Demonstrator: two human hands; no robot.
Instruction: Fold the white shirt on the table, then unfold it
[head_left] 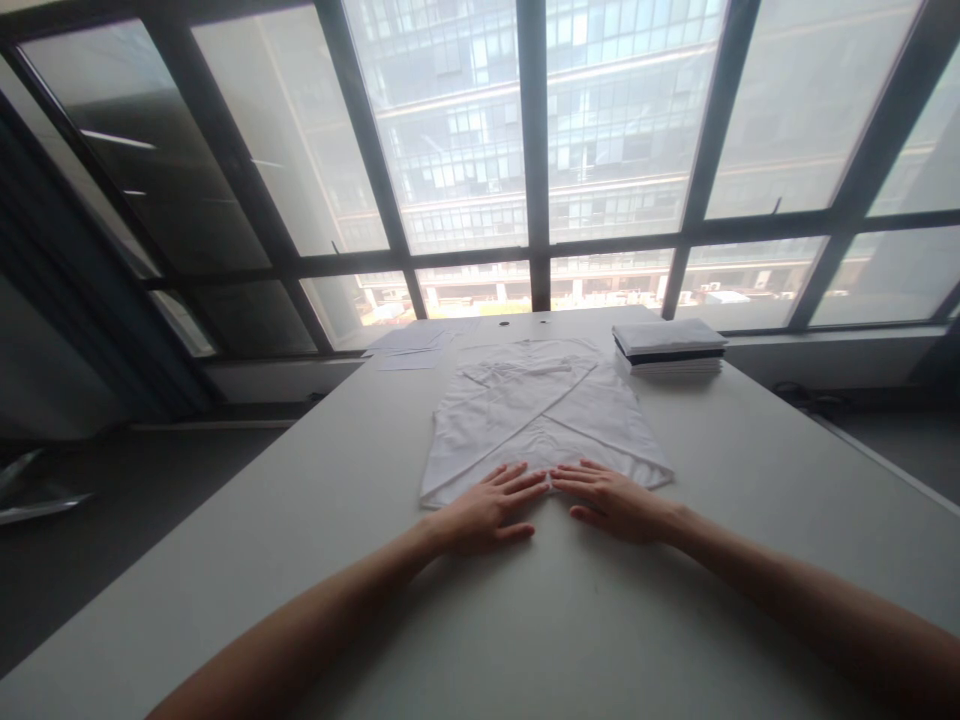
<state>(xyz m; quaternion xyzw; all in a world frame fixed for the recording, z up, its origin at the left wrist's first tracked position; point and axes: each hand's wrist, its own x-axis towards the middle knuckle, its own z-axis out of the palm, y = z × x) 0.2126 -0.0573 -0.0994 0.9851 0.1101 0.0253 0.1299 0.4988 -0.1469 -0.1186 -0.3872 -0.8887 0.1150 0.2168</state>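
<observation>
Left hand (486, 512) and right hand (619, 503) are laid flat, fingers loosely spread, nothing gripped. White folded garment (517, 425) is touched by fingertips at near edge, mostly lying beyond both hands. Diagonal folds could be loosened if fabric is dragged unevenly.

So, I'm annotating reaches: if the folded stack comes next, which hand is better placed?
Probably the right hand: it's nearer the stack of folded cloth, on that side. The left hand is farther; both touch the near edge of the folded white garment.
</observation>
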